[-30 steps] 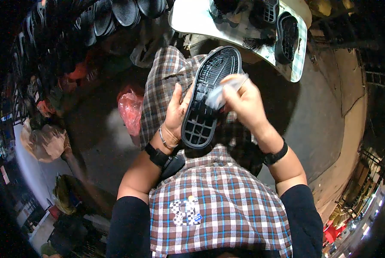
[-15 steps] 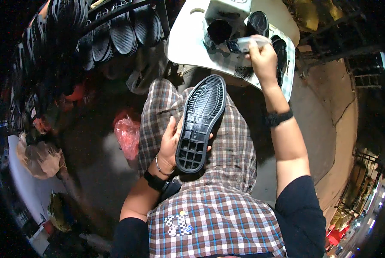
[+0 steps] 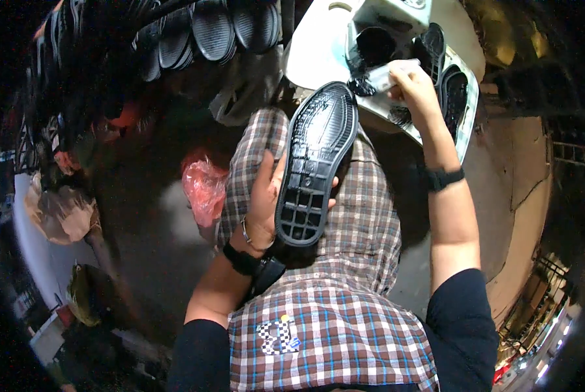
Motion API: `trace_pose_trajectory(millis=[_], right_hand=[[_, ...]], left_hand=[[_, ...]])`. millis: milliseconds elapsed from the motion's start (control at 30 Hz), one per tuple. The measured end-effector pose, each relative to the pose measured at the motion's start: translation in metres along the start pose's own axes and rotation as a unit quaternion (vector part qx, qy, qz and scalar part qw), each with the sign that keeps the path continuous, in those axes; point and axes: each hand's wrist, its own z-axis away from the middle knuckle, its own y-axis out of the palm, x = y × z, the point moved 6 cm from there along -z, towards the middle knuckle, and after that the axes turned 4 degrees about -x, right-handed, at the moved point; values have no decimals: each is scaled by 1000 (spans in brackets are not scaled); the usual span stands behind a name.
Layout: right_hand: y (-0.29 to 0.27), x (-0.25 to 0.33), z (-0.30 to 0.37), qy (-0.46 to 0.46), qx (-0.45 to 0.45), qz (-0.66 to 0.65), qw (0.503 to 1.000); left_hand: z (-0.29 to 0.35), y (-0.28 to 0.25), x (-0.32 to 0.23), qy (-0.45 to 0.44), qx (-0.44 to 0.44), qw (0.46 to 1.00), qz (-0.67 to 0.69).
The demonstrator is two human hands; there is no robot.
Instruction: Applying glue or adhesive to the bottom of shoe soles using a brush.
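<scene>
A black shoe sole (image 3: pixel 315 166) rests above my lap, its ribbed and gridded side up and its wider, glossy end pointing away from me. My left hand (image 3: pixel 264 199) grips it from the left, with fingertips showing at the right edge. In my right hand (image 3: pixel 415 88) is a brush (image 3: pixel 382 78) with a pale, translucent handle, pinched in the fingers. Its dark, wet-looking bristles are close to the sole's far right edge; I cannot tell whether they touch. Just beyond the brush stands a white container (image 3: pixel 397 19) with dark, smeared contents.
The container stands on a white stool or small table (image 3: pixel 312 55), with more black soles (image 3: pixel 454 95) at its right. Rows of black soles (image 3: pixel 214 29) hang on a rack at the far left. A red plastic bag (image 3: pixel 205 189) lies left of my legs.
My right hand has brought the brush from the container's opening back toward the sole's far end. The sole has shifted a little away from me. The whole view has also moved slightly.
</scene>
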Motion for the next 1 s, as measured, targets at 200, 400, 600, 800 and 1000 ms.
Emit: trace_pose_trajectory(millis=[200, 400, 600, 800, 1000], right_hand=[[77, 41, 122, 1, 3, -116, 993], [105, 48, 180, -42, 59, -56, 996], [97, 37, 163, -27, -34, -89, 995], [106, 35, 190, -7, 51, -91, 995], [114, 41, 191, -16, 154, -55, 986]], left_hand=[[-9, -3, -2, 4, 20, 999, -43], [-18, -14, -2, 44, -11, 998, 48], [-18, -9, 3, 41, 3, 998, -36], [-21, -28, -4, 54, -23, 996, -68], [-22, -21, 2, 33, -14, 995, -94]])
